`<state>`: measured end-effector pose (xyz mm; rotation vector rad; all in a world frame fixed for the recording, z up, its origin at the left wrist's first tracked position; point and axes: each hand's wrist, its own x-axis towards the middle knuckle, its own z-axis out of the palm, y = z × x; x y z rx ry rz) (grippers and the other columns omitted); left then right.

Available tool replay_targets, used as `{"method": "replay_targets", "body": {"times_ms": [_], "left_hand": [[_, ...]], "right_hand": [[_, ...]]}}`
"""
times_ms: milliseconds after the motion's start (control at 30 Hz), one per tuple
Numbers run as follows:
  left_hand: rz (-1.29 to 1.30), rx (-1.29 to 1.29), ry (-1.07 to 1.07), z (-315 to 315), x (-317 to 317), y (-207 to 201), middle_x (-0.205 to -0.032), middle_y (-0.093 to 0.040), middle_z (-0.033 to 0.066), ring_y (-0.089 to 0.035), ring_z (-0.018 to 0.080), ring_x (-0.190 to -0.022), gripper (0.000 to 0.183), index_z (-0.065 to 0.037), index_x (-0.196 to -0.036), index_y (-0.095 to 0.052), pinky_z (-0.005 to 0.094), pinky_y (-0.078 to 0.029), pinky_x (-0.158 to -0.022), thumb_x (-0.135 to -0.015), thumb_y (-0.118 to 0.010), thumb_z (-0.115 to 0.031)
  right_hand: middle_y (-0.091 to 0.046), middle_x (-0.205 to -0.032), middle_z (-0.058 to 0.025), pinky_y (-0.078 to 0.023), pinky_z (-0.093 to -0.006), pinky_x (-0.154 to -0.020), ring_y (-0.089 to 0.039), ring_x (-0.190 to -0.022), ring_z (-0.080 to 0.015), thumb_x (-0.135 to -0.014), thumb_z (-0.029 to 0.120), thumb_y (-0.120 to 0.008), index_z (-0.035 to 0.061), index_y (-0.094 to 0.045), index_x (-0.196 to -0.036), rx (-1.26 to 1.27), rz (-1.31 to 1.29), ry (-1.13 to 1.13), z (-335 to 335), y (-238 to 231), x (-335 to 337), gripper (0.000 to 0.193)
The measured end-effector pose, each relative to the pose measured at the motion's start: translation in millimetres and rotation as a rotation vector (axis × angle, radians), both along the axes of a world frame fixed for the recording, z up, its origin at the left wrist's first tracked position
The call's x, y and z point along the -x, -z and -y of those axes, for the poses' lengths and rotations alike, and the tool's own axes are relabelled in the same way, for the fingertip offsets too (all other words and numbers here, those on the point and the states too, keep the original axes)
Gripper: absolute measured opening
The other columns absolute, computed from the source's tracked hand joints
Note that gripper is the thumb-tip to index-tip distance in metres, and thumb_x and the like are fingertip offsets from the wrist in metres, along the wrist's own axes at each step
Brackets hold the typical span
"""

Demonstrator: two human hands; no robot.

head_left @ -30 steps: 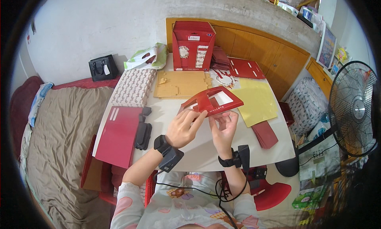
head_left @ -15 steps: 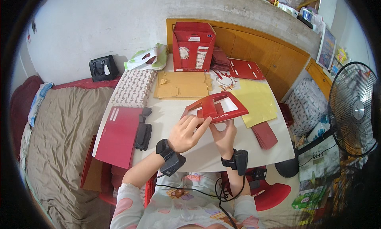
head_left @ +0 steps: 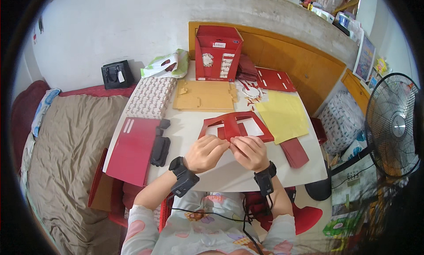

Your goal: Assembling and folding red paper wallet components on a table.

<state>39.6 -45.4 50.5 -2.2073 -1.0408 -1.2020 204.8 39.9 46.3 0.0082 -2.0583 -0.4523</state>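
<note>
Red card (head_left: 231,125) partly behind fingers (head_left: 248,145)

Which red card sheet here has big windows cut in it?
The windowed sheet in the left hand and right hand; the flat left sheet and back right sheet show only narrow pale strips.
</note>
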Motion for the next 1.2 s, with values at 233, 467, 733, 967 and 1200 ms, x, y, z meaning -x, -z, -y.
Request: {"method": "replay_targets", "body": {"times_ms": [233,467,733,967,1200], "left_hand": [[-0.055,0.008,0.013,15,-3,8,-0.077,-0.058,0.0111,-0.058,0.0240,-0.065,0.024,0.003,-0.083,-0.056,0.0311,-0.049,-0.059,-0.060,-0.062,0.003],[-0.110,0.132,0.001,34,-4,25,-0.082,-0.056,0.0104,-0.057,0.0238,-0.073,0.025,0.002,-0.085,-0.056,0.0324,-0.049,-0.064,-0.060,-0.058,-0.001],[-0.181,0.440,-0.090,50,8,59,-0.083,-0.054,0.0072,-0.054,0.0225,-0.078,0.020,-0.004,-0.085,-0.055,0.0338,-0.045,-0.068,-0.069,-0.060,-0.015],[0.006,0.649,-0.462,12,8,66,-0.073,-0.057,0.0130,-0.057,0.0291,-0.066,0.028,-0.003,-0.087,-0.050,0.0372,-0.045,-0.062,-0.079,-0.057,-0.028],[0.269,0.909,-0.529,-44,13,95,-0.073,-0.058,0.0260,-0.057,0.0406,-0.069,0.038,0.003,-0.111,-0.036,0.0475,-0.046,-0.060,-0.081,-0.048,-0.017]], "right_hand": [[-0.061,-0.091,-0.0090,-0.050,-0.0277,-0.066,-0.060,-0.082,-0.0190,-0.068,0.003,-0.065,0.0052,-0.054,-0.070,-0.020,0.036,-0.071,9,9,-13,0.011],[-0.061,-0.089,-0.0101,-0.052,-0.0290,-0.067,-0.061,-0.083,-0.0218,-0.068,0.004,-0.062,0.0013,-0.054,-0.071,0.181,0.201,-0.119,19,26,-34,0.009],[-0.059,-0.071,-0.0045,-0.047,-0.0299,-0.054,-0.058,-0.062,-0.0193,-0.070,0.010,-0.063,0.0058,-0.057,-0.071,0.565,0.309,-0.063,19,49,-51,0.008],[-0.058,-0.068,-0.0094,-0.045,-0.0368,-0.053,-0.057,-0.061,-0.0279,-0.076,0.010,-0.058,0.0029,-0.052,-0.085,0.765,0.408,0.069,-2,52,-27,0.013],[-0.054,-0.062,-0.0137,-0.045,-0.0372,-0.052,-0.056,-0.053,-0.0298,-0.079,0.011,-0.056,0.0011,-0.041,-0.090,1.237,0.133,0.034,-25,91,32,0.021]]}}
